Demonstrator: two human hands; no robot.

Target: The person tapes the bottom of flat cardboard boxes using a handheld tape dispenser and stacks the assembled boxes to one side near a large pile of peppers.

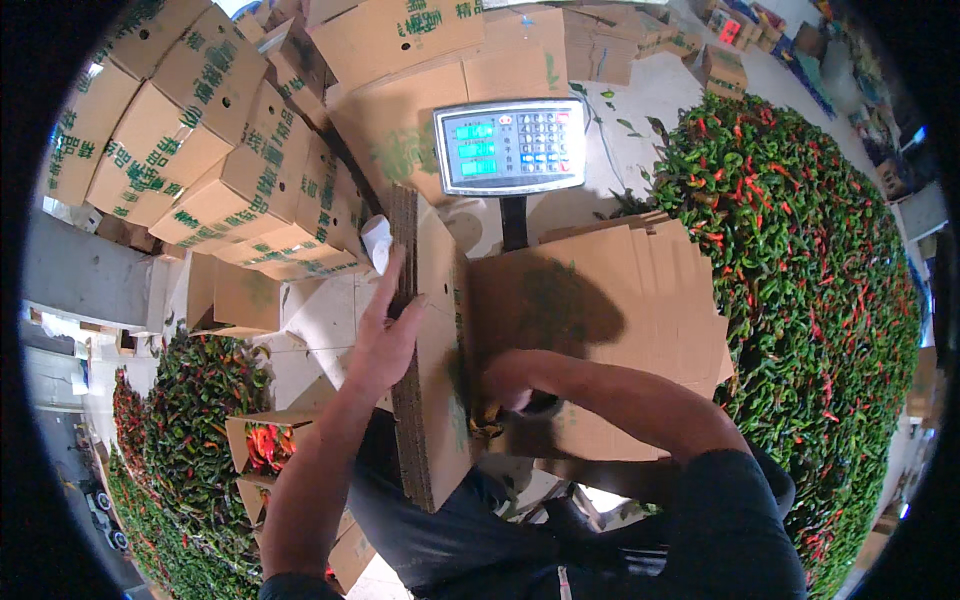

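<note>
A thick stack of flattened cardboard boxes [435,322] stands upright in front of me. My left hand [390,330] grips the stack's left edge near its upper part, with the thumb and fingers apart around the edge. On the stack's right side, my right hand [517,390] is bent down in shadow, close to a small dark and yellowish object [487,424] that I cannot identify; its fingers are mostly hidden. More flattened cardboard boxes [622,300] lie fanned out to the right, beneath my right forearm. Just beyond the upright stack is a white roll [377,241].
A digital scale display [510,146] stands on a dark post ahead. Packed cartons [180,142] are piled at the upper left. A large heap of green and red chili peppers [810,300] rises on the right, another heap [202,420] at left beside open boxes of red peppers [270,448].
</note>
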